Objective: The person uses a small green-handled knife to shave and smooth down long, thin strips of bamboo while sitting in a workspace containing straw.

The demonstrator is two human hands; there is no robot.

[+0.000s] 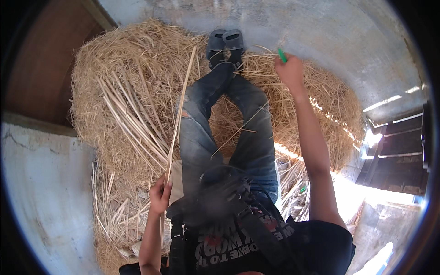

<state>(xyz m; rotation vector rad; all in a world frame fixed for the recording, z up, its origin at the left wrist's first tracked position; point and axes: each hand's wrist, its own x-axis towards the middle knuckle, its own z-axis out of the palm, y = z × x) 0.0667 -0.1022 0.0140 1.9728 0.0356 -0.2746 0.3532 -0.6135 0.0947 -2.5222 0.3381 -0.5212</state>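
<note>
Head view showed a person seated on a broad straw pile (114, 91), legs in jeans (238, 123) stretched across it, walls close on the left and far side. A bundle of pale stalks (133, 119) lay on the straw left of the legs. The left hand (159, 197) had its fingers wrapped shut round one long stalk (181, 105), which rose slanting past the knee. The right hand (289, 69), reached far out, was closed on a small green tool (282, 55). To my eye, steady tension along the stalk would serve best; open room lay rightward.
</note>
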